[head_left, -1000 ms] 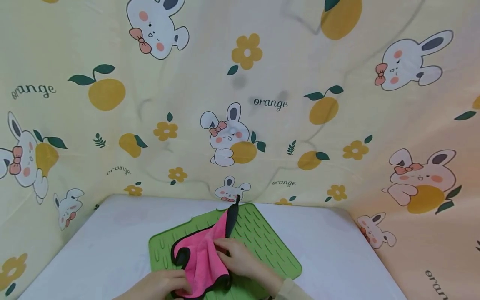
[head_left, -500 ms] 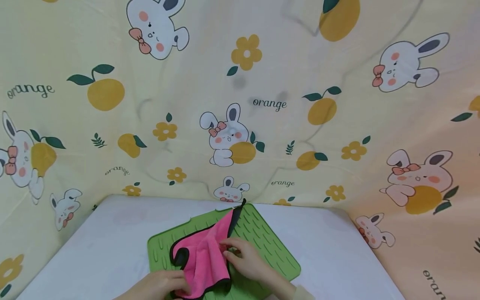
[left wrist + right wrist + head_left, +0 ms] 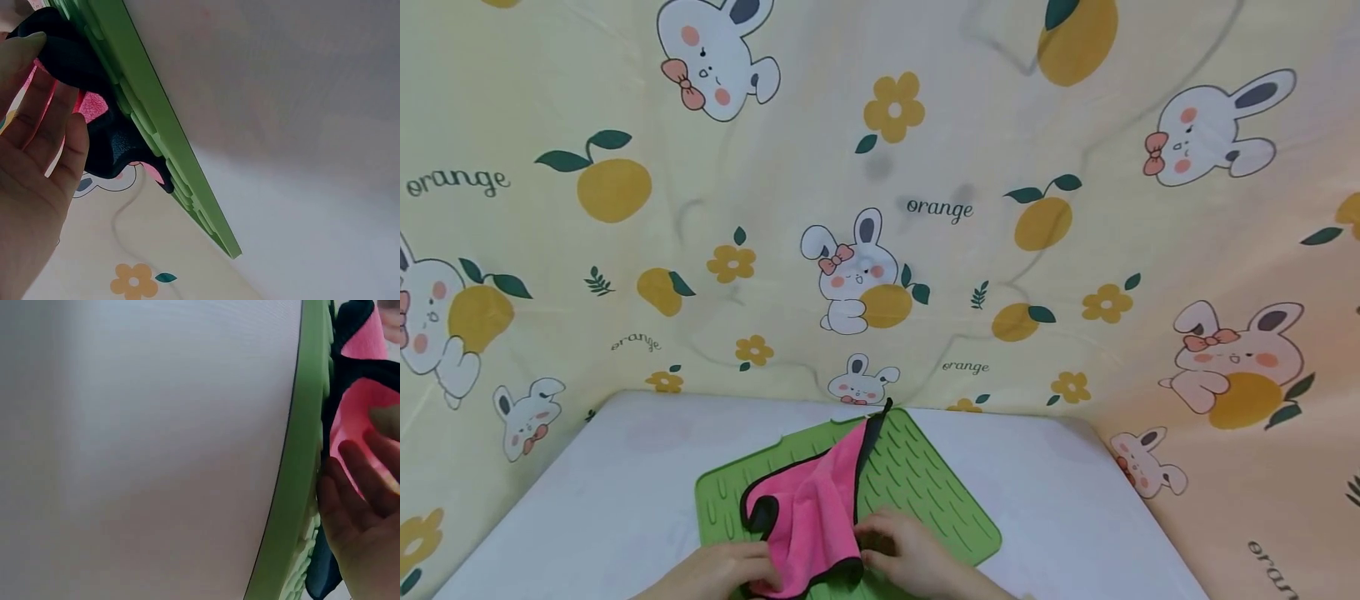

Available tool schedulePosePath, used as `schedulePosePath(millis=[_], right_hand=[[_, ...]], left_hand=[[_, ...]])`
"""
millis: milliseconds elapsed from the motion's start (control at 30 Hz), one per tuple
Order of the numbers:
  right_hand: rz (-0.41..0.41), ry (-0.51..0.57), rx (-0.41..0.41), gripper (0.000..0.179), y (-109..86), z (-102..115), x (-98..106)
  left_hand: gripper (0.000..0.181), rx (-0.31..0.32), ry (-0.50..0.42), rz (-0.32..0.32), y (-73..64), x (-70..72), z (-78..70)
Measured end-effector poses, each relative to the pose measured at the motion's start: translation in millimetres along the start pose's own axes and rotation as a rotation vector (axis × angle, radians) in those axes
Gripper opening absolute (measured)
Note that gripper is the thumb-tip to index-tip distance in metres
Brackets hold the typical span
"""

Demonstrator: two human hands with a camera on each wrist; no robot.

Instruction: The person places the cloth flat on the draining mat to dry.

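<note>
A pink cloth (image 3: 816, 517) with black edging and a dark underside lies rumpled on a green ridged mat (image 3: 943, 492). Its left edge curls over, and one dark corner points toward the back. My left hand (image 3: 726, 571) pinches the cloth's near left part; in the left wrist view, the thumb (image 3: 25, 47) presses the dark edge with fingers behind it. At the near right edge is my right hand (image 3: 913, 554), fingers bent loosely. The right wrist view has its fingers (image 3: 356, 469) against the cloth, thumb apart from them.
The mat sits on a white table (image 3: 1060, 492), turned at an angle. Behind and beside the table hangs a pale yellow curtain (image 3: 790, 167) printed with rabbits, oranges and flowers. White tabletop shows on both sides of the mat.
The cloth's far corner shifted slightly right, then stayed. My right hand moved from the cloth's middle right side down toward its near right corner. The left hand stayed in place.
</note>
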State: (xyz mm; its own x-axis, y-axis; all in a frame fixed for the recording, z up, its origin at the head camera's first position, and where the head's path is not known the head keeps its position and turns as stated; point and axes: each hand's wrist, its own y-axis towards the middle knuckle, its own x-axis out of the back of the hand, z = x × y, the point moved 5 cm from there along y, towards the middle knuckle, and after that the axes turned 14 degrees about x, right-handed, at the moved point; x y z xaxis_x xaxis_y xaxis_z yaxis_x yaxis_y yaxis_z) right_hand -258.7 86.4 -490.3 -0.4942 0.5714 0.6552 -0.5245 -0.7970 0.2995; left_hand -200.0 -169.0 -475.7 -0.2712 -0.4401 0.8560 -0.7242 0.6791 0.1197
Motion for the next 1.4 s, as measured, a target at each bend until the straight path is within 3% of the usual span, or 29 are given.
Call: schedulePosePath(millis=[133,267,400,567,767,867,1033,1200,1300,1400], right_hand=[[0.104,-0.157,0.135,0.023,-4.5,8.6,-1.6],[0.16,-0.19,0.136,0.032,-6.8,10.0,-5.1],[0.146,-0.188,0.097,0.035,-5.7,9.0,-8.0],[0.096,-0.167,0.05,0.028,-3.9,7.1,-10.3],[0.043,-0.213,0.145,0.016,-5.0,9.4,-11.0],[-0.003,-0.16,0.168,0.008,-7.0,10.4,-10.0],[-0.109,-0.011,0.08,0.006,-14.0,10.1,0.8],[-0.21,0.036,-0.022,0.009,-22.5,7.4,19.8],[-0.273,0.006,-0.001,0.012,-27.3,7.5,31.8],[-0.34,-0.068,0.104,0.013,-31.2,10.5,44.0]], left_hand=[[0.014,-0.017,0.001,-0.012,0.2,-1.0,-0.1],[0.014,-0.024,-0.003,-0.015,0.1,-1.7,0.3],[0.014,-0.017,-0.007,-0.014,0.7,-1.8,0.4],[0.014,-0.002,-0.01,-0.006,2.2,-2.3,-0.1],[0.014,0.017,-0.015,0.003,2.1,-3.5,0.9],[0.013,0.012,-0.017,-0.006,0.8,-3.3,1.1],[0.013,0.013,-0.025,-0.013,-0.4,-2.1,0.8],[0.012,0.03,-0.058,-0.023,-2.3,-2.3,-1.1],[0.012,0.014,-0.088,-0.054,-3.9,-4.1,-3.5],[0.011,-0.017,-0.103,-0.079,-4.1,-6.5,-5.5]])
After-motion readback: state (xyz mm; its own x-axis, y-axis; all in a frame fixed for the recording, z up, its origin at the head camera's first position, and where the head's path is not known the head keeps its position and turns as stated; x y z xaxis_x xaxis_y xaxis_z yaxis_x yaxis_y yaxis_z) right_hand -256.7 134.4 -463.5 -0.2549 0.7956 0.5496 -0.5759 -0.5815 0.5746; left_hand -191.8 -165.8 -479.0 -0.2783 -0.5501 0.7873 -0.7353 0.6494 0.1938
